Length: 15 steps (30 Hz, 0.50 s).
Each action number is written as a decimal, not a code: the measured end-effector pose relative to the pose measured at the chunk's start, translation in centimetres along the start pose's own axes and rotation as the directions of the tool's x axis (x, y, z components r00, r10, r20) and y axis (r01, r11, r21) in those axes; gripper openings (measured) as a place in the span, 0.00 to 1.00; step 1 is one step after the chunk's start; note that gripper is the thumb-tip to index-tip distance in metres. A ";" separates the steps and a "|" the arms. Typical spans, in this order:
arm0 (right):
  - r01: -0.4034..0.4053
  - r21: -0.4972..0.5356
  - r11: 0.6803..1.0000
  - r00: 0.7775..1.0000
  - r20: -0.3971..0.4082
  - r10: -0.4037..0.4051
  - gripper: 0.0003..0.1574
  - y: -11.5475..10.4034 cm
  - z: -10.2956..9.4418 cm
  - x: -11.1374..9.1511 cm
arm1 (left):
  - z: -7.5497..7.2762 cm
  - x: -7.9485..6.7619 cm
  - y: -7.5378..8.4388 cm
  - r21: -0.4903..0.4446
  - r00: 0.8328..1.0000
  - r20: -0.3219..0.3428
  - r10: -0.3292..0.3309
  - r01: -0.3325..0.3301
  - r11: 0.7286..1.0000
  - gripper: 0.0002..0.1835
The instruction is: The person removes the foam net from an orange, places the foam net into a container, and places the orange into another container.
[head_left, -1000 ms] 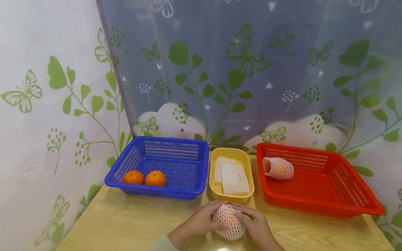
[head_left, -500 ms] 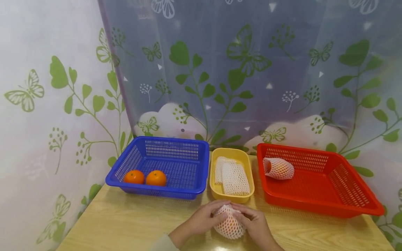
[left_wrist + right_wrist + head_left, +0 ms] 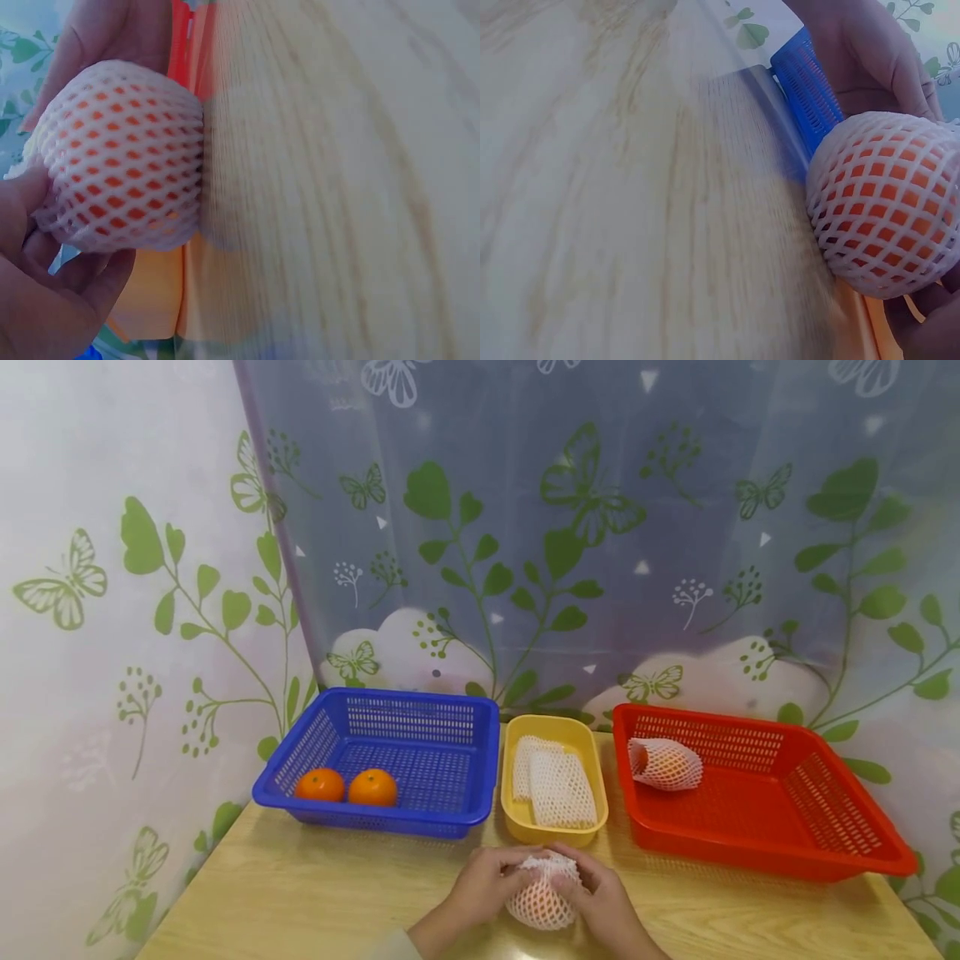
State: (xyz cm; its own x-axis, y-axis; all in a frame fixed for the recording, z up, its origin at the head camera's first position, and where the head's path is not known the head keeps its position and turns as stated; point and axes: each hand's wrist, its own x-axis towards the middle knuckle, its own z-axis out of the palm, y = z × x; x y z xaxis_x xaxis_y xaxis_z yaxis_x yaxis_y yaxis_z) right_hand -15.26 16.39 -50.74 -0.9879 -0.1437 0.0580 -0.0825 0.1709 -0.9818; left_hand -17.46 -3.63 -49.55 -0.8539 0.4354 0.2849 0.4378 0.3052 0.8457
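An orange in a white foam net [image 3: 542, 907] sits on the table near its front, between both hands. My left hand [image 3: 480, 887] holds it from the left; in the left wrist view the thumb and fingers pinch the bunched end of the net [image 3: 112, 157]. From the other side my right hand [image 3: 606, 900] grips it, thumb on the net near the top. Orange peel shows through the mesh in the right wrist view, where the net [image 3: 889, 206] fits snugly round the fruit. The far fingers of both hands are partly hidden behind it.
A blue basket [image 3: 450, 818] at left holds two bare oranges [image 3: 372, 787]. The yellow tray [image 3: 551, 836] just behind the hands contains folded foam nets [image 3: 562, 789]. At right, a red basket [image 3: 750, 852] holds another netted orange [image 3: 670, 765]. A patterned curtain backs the table.
The net's upper edge has been drawn in and bunched over the top of the orange. My left thumb has moved up from the net's side towards that edge. Baskets and tray stay put.
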 end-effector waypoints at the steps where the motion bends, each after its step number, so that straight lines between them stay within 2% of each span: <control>1: -0.007 -0.001 1.000 1.000 0.016 0.007 0.29 0.0 0.0 0.0 | 0.1 0.0 0.0 0.002 1.000 -0.015 -0.010 0.010 1.000 0.14; 6: 0.003 -0.008 1.000 0.999 0.042 -0.002 0.29 0.2 0.2 0.0 | 0.2 0.0 0.1 0.001 0.997 -0.055 -0.057 0.057 0.998 0.12; 12: -0.008 0.002 1.000 0.999 0.035 0.008 0.29 0.3 0.3 0.0 | -0.1 0.1 0.1 -0.025 0.995 -0.032 -0.091 0.090 0.996 0.13; 15: -0.017 0.011 1.000 0.999 0.041 0.016 0.28 0.3 0.3 0.1 | -0.4 0.1 0.1 -0.042 0.996 -0.016 -0.087 0.086 0.995 0.15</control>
State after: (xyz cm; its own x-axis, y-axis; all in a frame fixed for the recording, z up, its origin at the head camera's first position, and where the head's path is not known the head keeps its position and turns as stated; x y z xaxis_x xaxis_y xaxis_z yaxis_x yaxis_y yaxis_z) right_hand -15.38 16.11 -51.10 -0.9829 -0.1810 0.0343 -0.0643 0.1625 -0.9846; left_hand -17.57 -3.89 -49.25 -0.8931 0.3936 0.2179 0.3508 0.3058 0.8851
